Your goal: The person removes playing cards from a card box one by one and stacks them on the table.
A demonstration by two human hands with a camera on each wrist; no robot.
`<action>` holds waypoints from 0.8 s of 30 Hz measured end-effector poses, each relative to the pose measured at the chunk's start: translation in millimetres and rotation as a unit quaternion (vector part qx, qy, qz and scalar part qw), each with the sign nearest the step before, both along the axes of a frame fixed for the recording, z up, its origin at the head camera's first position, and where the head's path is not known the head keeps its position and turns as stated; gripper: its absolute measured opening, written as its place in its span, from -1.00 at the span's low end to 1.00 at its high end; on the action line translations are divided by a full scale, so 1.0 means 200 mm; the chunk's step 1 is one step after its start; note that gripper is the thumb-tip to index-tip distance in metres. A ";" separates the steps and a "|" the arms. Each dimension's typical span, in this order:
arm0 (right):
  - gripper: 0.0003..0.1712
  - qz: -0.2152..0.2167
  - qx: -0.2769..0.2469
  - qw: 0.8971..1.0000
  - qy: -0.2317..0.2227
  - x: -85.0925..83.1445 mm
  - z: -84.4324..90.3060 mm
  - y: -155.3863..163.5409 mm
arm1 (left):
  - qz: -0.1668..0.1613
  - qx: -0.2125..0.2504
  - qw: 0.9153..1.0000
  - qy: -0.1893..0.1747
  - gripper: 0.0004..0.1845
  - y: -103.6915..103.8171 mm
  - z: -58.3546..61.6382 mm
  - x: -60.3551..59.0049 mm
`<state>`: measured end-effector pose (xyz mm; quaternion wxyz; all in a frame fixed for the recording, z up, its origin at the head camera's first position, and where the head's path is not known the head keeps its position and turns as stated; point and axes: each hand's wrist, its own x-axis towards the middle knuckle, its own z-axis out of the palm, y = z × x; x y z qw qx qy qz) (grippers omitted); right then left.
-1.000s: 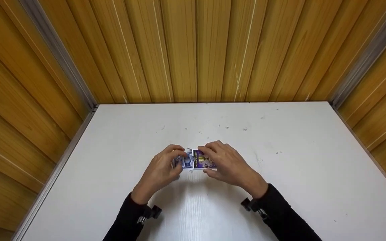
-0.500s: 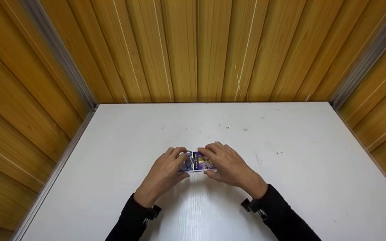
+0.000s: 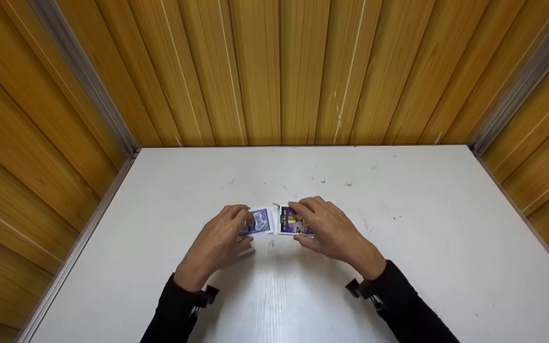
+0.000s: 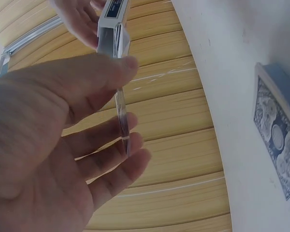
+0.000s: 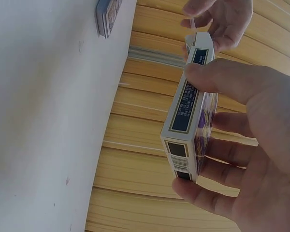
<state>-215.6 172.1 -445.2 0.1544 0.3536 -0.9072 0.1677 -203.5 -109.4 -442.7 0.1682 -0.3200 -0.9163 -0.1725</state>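
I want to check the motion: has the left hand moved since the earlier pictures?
Yes. In the head view the left hand has shifted left, away from the card box, and toward the table's left edge.

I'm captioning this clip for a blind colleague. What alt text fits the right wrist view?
A right hand grips a playing-card box by its edges, thumb on top and fingers underneath, above a white table. The left hand is at the box's far end, and a deck of cards lies on the table beyond, before wooden wall panels.
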 end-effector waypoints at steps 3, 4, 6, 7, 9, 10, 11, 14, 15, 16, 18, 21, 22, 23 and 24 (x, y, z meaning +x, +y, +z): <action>-0.19 -0.004 0.001 1.000 -0.006 0.00 0.01 0.00 | 0.012 0.007 1.000 -0.011 -0.58 -0.03 0.02 0.00; -0.20 -0.005 0.002 1.000 -0.008 0.00 0.01 0.01 | 0.015 0.009 1.000 -0.015 -0.58 -0.05 0.03 0.01; -0.20 -0.007 0.002 1.000 -0.010 0.00 0.01 0.01 | 0.020 0.014 0.999 -0.025 -0.57 -0.07 0.04 0.01; -0.19 -0.009 0.003 1.000 -0.010 0.00 0.01 0.01 | 0.023 0.017 0.999 -0.030 -0.56 -0.08 0.04 0.01; -0.20 -0.010 0.002 1.000 -0.009 0.00 0.01 0.01 | 0.028 0.021 0.999 -0.040 -0.56 -0.10 0.05 0.01; -0.20 -0.011 0.001 1.000 -0.008 0.00 0.01 0.01 | 0.030 0.021 0.998 -0.045 -0.56 -0.10 0.05 0.01; -0.21 -0.011 0.001 1.000 -0.007 0.00 0.01 0.01 | 0.032 0.020 0.998 -0.050 -0.57 -0.11 0.05 0.01; -0.21 -0.012 0.001 1.000 -0.002 0.01 0.01 0.02 | 0.041 0.017 0.996 -0.072 -0.60 -0.11 0.03 0.00; -0.22 -0.013 0.001 1.000 -0.001 0.01 0.01 0.02 | 0.045 0.015 0.996 -0.082 -0.60 -0.11 0.02 0.00; -0.22 -0.013 0.002 1.000 0.000 0.01 0.01 0.02 | 0.050 0.014 0.994 -0.092 -0.61 -0.11 0.02 -0.01; -0.21 -0.014 0.004 1.000 -0.002 0.01 0.01 0.02 | 0.061 0.014 0.992 -0.112 -0.62 -0.11 0.01 -0.01; -0.21 -0.015 0.003 1.000 -0.007 0.00 0.01 0.02 | 0.080 0.018 0.986 -0.144 -0.64 -0.10 0.00 -0.01; -0.21 -0.015 0.004 1.000 -0.010 0.00 0.01 0.01 | 0.085 0.020 0.984 -0.154 -0.64 -0.10 0.00 -0.01; -0.21 -0.015 0.003 1.000 -0.011 0.00 0.02 0.01 | 0.090 0.019 0.982 -0.162 -0.65 -0.10 0.00 -0.01; -0.21 -0.014 0.003 1.000 -0.012 0.00 0.02 0.01 | 0.095 0.019 0.980 -0.173 -0.65 -0.10 -0.01 -0.02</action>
